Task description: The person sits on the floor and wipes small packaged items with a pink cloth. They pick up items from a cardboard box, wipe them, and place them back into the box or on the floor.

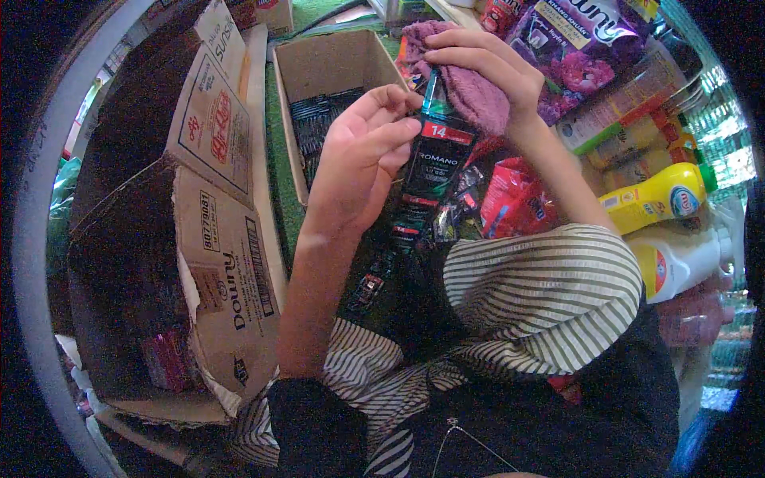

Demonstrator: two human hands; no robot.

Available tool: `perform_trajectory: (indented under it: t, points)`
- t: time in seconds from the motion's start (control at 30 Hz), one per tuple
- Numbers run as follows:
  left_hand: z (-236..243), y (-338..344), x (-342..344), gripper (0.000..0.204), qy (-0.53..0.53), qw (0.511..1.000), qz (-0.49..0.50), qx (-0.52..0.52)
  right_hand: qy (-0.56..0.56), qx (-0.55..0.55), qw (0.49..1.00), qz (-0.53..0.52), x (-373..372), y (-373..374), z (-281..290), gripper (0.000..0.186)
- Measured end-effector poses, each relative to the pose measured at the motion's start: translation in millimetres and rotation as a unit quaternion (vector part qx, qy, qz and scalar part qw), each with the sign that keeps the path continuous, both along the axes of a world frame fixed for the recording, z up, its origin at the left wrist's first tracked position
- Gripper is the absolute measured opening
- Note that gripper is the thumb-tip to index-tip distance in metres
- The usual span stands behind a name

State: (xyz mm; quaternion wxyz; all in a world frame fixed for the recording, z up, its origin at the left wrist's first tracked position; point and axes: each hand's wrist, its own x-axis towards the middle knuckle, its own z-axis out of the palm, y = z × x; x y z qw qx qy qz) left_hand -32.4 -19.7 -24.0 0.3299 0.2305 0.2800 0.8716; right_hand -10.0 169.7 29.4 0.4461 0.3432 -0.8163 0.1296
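A strip of dark sachets (434, 163), black with green and a red band, hangs down in front of me toward my lap. My left hand (362, 155) pinches its edge near the top between thumb and fingers. Bunched under my right hand (498, 76) is a purple cloth (478, 95), with the fingers curled over it. The cloth lies against the upper end of the strip; whether it presses on the sachets I cannot tell. Just beyond my left hand stands an open cardboard box (335, 60) holding several dark sachets.
A large open carton (227, 263) stands at my left, with a pink pack (171, 358) inside. On the right are a purple pouch (578, 56), a red packet (518, 199), a yellow bottle (657, 197) and a white bottle (681, 259). Striped fabric (550, 295) covers my legs.
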Motion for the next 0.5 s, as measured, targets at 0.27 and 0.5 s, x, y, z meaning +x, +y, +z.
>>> perform_trajectory:
  t: [0.27,0.5]
  points:
    - [13.1,4.4,9.3,0.026,-0.032,0.995,-0.05,-0.076,-0.005,0.014,1.0,0.017,1.8,-5.4,-2.9,0.025]
    - [8.6,15.2,31.0,0.027,0.089,0.974,0.034,-0.205,-0.048,-0.029,0.998,0.01,-2.8,-1.2,-12.8,0.024]
